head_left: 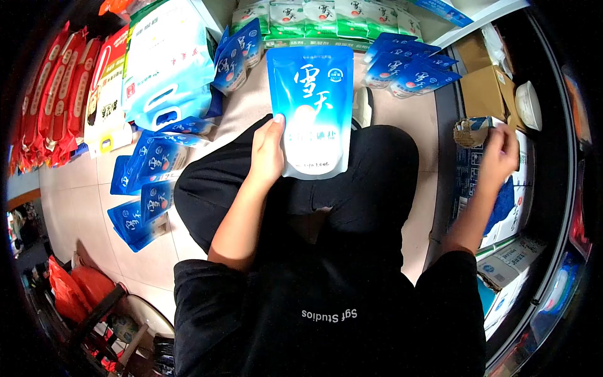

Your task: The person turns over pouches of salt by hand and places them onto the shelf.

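A blue and white pouch (311, 113) is held upright by its left edge in my left hand (269, 147), above my lap. On the right, my right hand (501, 151) is at the torn cardboard flap (471, 133) of a box, its fingers bent together; what they grip, if anything, is too small to tell. Similar blue pouches (157, 157) lie in overlapping groups on the floor to the left. More blue pouches stand at the upper left (239, 56) and upper right (408, 66).
Green and white packets (320, 19) line the shelf ahead. Red packages (59, 94) and large white-blue bags (166, 69) stand at the left. Open cartons (487, 88) and a white bowl (528, 105) are at the right. A wooden chair (94, 320) is at the lower left.
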The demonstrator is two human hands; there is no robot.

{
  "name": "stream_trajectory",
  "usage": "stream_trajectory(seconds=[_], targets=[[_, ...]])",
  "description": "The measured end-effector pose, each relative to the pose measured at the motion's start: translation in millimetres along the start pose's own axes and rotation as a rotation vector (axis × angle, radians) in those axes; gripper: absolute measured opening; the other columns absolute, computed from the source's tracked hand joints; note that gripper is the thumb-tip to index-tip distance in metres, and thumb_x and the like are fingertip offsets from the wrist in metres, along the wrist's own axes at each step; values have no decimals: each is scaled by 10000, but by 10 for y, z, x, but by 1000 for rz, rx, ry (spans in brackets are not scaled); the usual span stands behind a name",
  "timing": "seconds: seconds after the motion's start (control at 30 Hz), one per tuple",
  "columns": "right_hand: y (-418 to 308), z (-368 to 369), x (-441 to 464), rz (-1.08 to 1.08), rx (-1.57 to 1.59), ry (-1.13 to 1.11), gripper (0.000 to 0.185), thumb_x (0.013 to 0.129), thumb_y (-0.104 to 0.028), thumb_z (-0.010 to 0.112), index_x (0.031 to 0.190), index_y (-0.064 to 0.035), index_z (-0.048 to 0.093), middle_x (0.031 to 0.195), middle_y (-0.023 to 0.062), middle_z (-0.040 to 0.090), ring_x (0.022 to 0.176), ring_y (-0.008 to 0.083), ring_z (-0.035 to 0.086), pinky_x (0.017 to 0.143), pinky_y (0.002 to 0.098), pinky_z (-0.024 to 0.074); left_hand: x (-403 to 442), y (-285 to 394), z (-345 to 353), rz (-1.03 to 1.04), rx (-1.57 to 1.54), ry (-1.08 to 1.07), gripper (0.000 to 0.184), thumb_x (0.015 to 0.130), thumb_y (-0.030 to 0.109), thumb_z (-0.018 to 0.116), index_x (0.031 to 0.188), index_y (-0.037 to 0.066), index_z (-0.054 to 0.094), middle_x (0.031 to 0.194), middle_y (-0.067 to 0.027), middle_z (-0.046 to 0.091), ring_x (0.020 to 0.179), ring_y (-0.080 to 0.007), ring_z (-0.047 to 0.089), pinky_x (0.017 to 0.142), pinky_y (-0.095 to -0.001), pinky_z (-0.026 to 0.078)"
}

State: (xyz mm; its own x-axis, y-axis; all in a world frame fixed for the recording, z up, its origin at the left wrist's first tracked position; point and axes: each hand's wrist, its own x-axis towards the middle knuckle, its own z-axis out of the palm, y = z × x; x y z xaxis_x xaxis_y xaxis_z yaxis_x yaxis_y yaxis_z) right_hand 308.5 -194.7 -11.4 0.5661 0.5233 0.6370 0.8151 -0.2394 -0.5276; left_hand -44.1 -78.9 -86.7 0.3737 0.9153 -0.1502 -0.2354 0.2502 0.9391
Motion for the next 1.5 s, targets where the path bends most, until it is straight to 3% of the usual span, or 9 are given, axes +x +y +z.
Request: stream_trajectory(seconds=[0.2,0.3,0.37,0.43,0.53,0.77,1.03,1.13,1.5], targets=[[-896,808,-604,153,616,-421,86,811,-101,547,796,-20,572,681,5,543,594,55,486,529,185,390,-9,30,-1,-7,-27,2,423,905,298,347,986,-83,512,899,-122,581,787,-139,545,718,-250,416],[-1198,1084,-765,417,862,-732,198,837,-196,510,929,-22,534,727,31,544,601,75,496,508,202,411,-12,58,-1,-20,-29,15,422,905,293,345,985,-87,510,895,-126,581,784,-141,547,714,-251,418],[-1354,1260,-886,732,1058,-826,319,834,-277,461,966,8,514,784,54,547,656,105,524,569,236,436,1,62,-7,-29,-44,24,422,905,291,343,985,-88,509,893,-127,582,782,-142,548,712,-251,419],[-1322,1440,-1055,797,1304,-909,359,861,-304,411,1011,8,508,865,62,562,747,119,537,681,251,433,15,51,-17,-35,-55,38,419,905,288,343,970,-89,513,884,-128,583,775,-141,547,705,-250,419],[-1370,1418,-1161,824,1413,-894,378,881,-300,379,1052,15,499,952,76,566,848,135,531,779,254,398,34,-19,-19,-23,-17,52,413,905,285,342,955,-84,519,875,-126,585,768,-139,545,700,-250,418],[-1306,1445,-1175,884,1477,-883,369,894,-270,364,1070,28,492,1005,101,558,920,154,519,827,274,380,107,-110,9,-59,-9,70,407,906,282,337,940,-76,525,870,-118,586,767,-134,542,698,-247,417],[-1256,1530,-1156,1235,1583,-952,397,888,-271,356,1137,26,444,1123,154,511,1021,230,503,900,344,368,163,-83,-14,-57,278,113,364,899,224,325,995,-73,512,915,-121,580,823,-155,542,761,-256,408],[-1273,1526,-1115,1302,1590,-919,420,879,-279,362,1155,33,419,1125,161,507,1027,250,501,902,361,368,181,-62,27,4,217,146,359,891,200,328,1044,-75,500,943,-131,571,864,-163,529,797,-262,392],[-1184,1601,-1147,1206,1566,-855,402,889,-239,333,1178,36,374,1146,152,487,1053,249,485,910,384,366,221,-115,-83,-61,335,128,346,865,191,397,1149,-2,441,979,-79,517,823,-127,503,721,-213,395]])
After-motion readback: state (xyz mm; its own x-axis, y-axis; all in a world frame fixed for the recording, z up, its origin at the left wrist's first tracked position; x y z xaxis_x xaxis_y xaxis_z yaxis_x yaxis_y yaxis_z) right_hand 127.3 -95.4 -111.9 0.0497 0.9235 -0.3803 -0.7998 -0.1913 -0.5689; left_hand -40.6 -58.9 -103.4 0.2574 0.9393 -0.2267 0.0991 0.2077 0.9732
